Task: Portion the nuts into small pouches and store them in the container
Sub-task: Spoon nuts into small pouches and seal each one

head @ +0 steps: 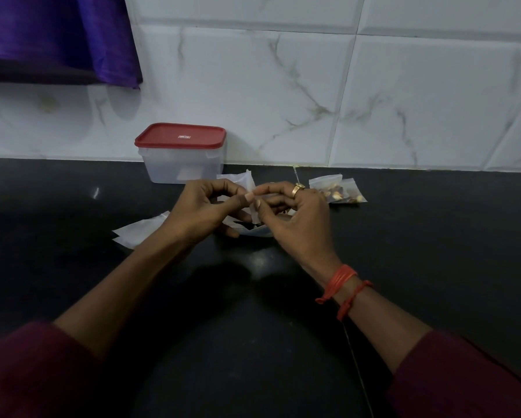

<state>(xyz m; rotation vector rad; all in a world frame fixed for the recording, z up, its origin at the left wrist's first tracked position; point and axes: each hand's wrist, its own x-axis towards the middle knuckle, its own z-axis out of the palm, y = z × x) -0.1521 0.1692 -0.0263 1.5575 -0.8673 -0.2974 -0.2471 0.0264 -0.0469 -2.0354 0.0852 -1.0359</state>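
Above dark counter [434, 251]: small translucent white pouch [254, 213].

Counter [72, 206] holds container [182, 164], filled pouches [337, 191], empty pouches [135, 233].

The black countertop [72, 236] looks like smooth polished stone, catching soft glints, below glossy white marble-veined wall tiles [404, 86]. The rectangular container [182, 168] is frosted translucent plastic with a smooth red plastic lid [180, 135]; the small clear pouch [249, 184] is thin crinkled plastic film. The purple hanging cloth [57, 34] has a faint sheen.
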